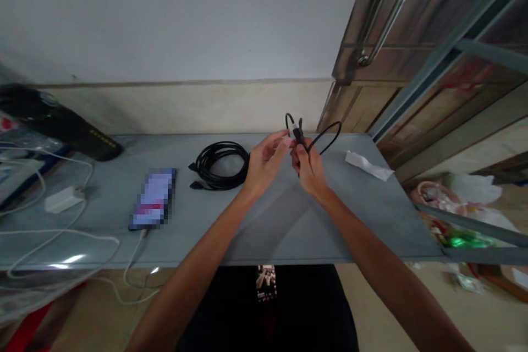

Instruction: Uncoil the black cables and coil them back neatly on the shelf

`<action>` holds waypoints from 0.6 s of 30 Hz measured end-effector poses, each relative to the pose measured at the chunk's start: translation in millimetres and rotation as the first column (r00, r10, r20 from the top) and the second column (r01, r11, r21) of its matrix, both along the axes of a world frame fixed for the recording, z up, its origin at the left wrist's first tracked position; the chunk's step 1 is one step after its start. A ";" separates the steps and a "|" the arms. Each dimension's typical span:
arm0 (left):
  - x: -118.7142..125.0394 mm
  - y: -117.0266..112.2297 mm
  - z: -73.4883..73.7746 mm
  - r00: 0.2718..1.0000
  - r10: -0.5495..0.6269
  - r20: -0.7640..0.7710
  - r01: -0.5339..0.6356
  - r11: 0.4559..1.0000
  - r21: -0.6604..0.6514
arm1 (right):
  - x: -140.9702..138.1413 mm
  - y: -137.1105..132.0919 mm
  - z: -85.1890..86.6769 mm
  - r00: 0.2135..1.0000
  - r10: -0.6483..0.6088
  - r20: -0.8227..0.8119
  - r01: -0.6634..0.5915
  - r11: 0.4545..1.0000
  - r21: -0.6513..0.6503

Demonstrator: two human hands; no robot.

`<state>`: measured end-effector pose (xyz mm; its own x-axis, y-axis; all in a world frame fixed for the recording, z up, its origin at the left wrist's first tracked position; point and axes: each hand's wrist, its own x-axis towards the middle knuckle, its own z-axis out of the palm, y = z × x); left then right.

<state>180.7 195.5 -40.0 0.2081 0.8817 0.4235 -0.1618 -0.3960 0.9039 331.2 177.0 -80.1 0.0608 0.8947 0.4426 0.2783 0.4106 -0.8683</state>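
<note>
- The left hand (264, 162) is raised over the far middle of the table (289, 225). Its fingers are curled and its fingertips pinch the bunched part of a short black cable (325, 137).
- The right hand (309, 171) sits just beside the left, nearly touching it. It is closed around the same bunch, with the thumb pressed on top.
- The short black cable is held off the table, near its far edge. Thin loops stick up and out to the right of the hands.
- A coiled black cable (220, 165) lies flat on the table just left of the left hand, with its plugs at the coil's left side.
- A phone (153, 198) lies further left with its screen lit, and a white cord (132, 264) runs off the near edge.
- A white charger (61, 198) rests near the left edge.
- A white strip (368, 165) lies toward the far right corner.
</note>
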 end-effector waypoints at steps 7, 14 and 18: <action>-13.2 12.8 -29.0 0.994 0.103 0.024 -0.102 0.995 -0.022 | -4.7 0.4 6.2 0.973 0.080 0.215 -0.094 0.994 0.054; -21.2 18.5 -37.8 0.990 0.105 0.096 -0.093 0.987 -0.128 | -8.2 2.9 -0.3 0.961 0.088 0.263 -0.102 0.994 0.043; -19.6 15.9 -34.4 0.981 0.109 0.160 -0.075 0.975 -0.207 | -7.3 4.7 -5.9 0.959 -0.001 0.282 -0.020 0.997 0.074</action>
<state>161.1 211.4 -74.3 0.0627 0.9638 0.2592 -0.2905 -0.2309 0.9286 323.9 181.7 -85.9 -0.0846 0.8578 0.5071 0.5033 0.4760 -0.7212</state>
